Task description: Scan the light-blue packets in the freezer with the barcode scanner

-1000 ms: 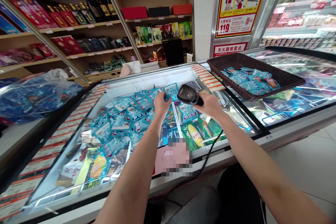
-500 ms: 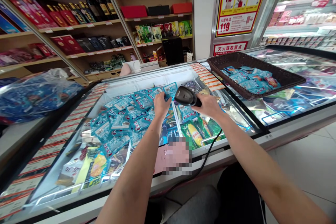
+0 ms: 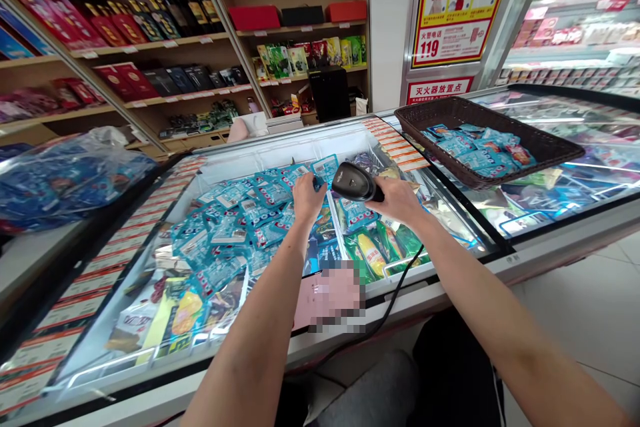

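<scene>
My right hand (image 3: 397, 199) is wrapped round the handle of a black barcode scanner (image 3: 354, 181), whose head points left toward my other hand. Pinched in the fingers of my left hand (image 3: 309, 197) is the edge of a blue snack packet (image 3: 326, 165); my fingers partly hide it. Many similar blue packets (image 3: 235, 203) lie heaped on the glass top of the chest freezer (image 3: 280, 353), left of my left hand. Another blue packet (image 3: 357, 212) lies below the scanner. A black cable runs from the scanner handle down over the freezer's front edge.
A brown woven basket (image 3: 540, 143) holding more blue packets stands at right. A pink phone-like item (image 3: 320, 300), partly pixelated, lies at the front edge. A clear plastic bag of blue packets (image 3: 70, 180) sits at left. Stocked shelves (image 3: 150, 47) stand behind.
Almost nothing differs. Both hands keep their places with the packet and the scanner, and the view has shifted very slightly.
</scene>
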Tool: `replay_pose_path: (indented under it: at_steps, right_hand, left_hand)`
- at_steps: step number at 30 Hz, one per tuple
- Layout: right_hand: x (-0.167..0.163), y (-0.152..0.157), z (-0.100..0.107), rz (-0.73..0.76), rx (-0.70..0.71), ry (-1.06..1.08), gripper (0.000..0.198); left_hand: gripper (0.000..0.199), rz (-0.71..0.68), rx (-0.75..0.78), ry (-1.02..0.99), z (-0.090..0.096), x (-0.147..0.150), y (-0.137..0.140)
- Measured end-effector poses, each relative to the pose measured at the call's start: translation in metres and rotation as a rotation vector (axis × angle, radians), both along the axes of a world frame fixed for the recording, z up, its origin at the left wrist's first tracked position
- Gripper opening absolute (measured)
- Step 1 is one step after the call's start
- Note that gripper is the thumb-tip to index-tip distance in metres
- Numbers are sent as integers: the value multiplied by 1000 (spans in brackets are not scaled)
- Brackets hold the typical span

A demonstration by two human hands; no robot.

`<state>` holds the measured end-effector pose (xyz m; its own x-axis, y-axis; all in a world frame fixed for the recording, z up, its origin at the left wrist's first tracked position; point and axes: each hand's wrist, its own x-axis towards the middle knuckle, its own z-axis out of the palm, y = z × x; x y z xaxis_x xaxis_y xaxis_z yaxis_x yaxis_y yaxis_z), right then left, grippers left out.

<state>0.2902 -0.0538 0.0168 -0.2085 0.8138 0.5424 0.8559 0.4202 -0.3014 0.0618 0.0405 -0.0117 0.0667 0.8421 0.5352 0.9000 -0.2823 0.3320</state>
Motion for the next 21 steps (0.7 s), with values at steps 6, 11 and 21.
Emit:
replay_pose_path:
  at_steps: [6, 11, 21]
  right_hand:
    - [3, 1, 1, -63, 31, 19, 26]
    - [7, 5, 0, -187, 56, 24, 28]
    - [11, 10, -2, -263, 72, 70, 30]
  left_hand:
    - [32, 24, -6, -36, 1, 2, -3]
    - [78, 96, 23, -141, 4, 5, -13]
    - [33, 223, 62, 47, 5, 9, -22]
